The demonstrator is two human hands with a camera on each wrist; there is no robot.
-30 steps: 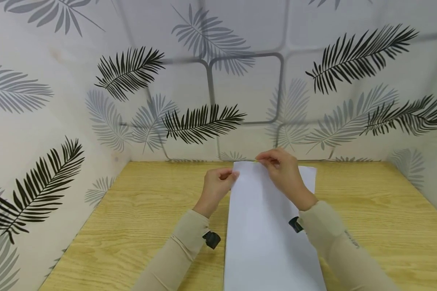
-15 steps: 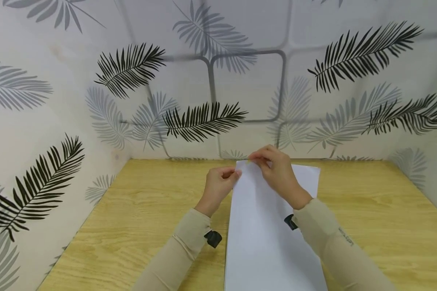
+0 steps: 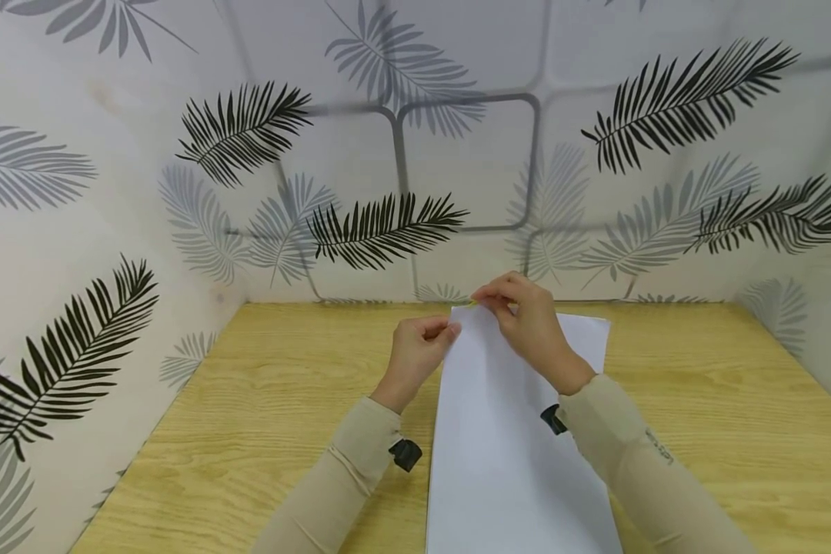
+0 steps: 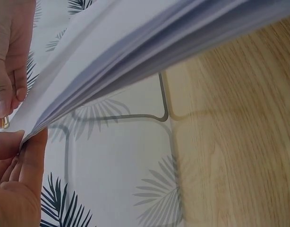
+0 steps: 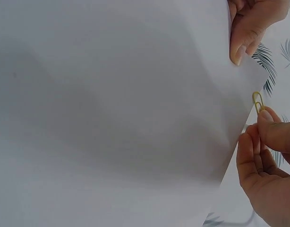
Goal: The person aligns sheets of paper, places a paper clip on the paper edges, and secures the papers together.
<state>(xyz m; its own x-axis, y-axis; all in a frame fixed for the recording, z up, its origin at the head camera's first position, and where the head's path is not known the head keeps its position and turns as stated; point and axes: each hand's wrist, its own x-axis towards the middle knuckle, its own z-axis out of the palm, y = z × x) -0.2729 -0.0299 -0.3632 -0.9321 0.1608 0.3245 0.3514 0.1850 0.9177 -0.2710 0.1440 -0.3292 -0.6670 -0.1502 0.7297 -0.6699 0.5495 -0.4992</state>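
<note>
By the paper's (image 3: 508, 462) edge, your right hand (image 3: 529, 331) is pinching the clip (image 5: 258, 103), its length pointing left. Your left hand (image 3: 415, 354) is pinching paper.

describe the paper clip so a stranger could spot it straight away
Over the wooden table, find the white paper. At its far edge, the right hand pinches the paper clip, near where the left hand grips the paper. It is the small, looped yellow wire, bright against plain white.
</note>
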